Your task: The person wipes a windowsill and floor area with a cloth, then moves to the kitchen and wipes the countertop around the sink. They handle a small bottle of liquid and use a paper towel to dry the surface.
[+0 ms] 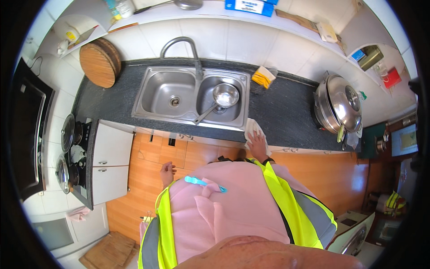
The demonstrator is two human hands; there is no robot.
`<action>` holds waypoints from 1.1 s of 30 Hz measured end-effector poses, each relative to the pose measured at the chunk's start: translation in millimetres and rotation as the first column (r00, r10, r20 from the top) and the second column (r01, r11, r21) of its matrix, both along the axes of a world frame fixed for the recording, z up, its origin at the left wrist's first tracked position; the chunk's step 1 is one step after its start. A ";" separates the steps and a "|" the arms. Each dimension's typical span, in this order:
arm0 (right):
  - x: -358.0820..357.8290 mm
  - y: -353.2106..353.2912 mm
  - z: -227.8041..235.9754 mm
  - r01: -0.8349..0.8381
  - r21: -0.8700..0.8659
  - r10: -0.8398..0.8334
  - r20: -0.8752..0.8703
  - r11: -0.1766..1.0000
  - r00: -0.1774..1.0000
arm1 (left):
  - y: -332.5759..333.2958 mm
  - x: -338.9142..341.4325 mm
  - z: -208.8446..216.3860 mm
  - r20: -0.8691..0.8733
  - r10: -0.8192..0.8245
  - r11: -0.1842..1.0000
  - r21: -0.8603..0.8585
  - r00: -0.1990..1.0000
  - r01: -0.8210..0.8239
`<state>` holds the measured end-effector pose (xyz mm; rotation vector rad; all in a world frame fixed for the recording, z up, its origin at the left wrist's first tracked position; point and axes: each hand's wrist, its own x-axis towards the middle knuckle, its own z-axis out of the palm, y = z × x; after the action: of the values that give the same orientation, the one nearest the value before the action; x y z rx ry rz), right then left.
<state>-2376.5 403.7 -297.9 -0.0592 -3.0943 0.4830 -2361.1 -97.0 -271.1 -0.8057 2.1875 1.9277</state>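
My right hand (257, 145) lies with its fingers spread on a white cloth (251, 127), pressing it against the front edge of the dark counter, just right of the sink. Part of the cloth hangs down over that edge. Out in front of the lower cabinets, my left hand (168, 170) hangs free, its fingers loosely bent and a little apart, with nothing in them. A steel double-bowl sink (139, 96) is set in the counter ahead. Its right bowl holds a steel pan (225, 95), the handle resting on the near rim.
A grey tap (191, 48) arches over the sink. Beyond its right corner lies a yellow-and-white sponge cloth (263, 78). Farther right stands a large lidded steel pot (339, 104). Round wooden boards (99, 62) lean on the left wall, past a hob with glass lids (67, 133). A shelf (215, 10) runs above.
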 end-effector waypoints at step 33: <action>-24.5 -53.7 -25.1 0.255 0.004 -0.254 -0.090 0.967 0.963 | -70.5 54.2 -3.0 0.355 0.023 0.995 -0.097 0.935 0.013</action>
<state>-2401.0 350.0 -323.0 -0.4181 -2.9428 0.4371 -2306.9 -167.5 -274.0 -1.0806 2.0680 1.5359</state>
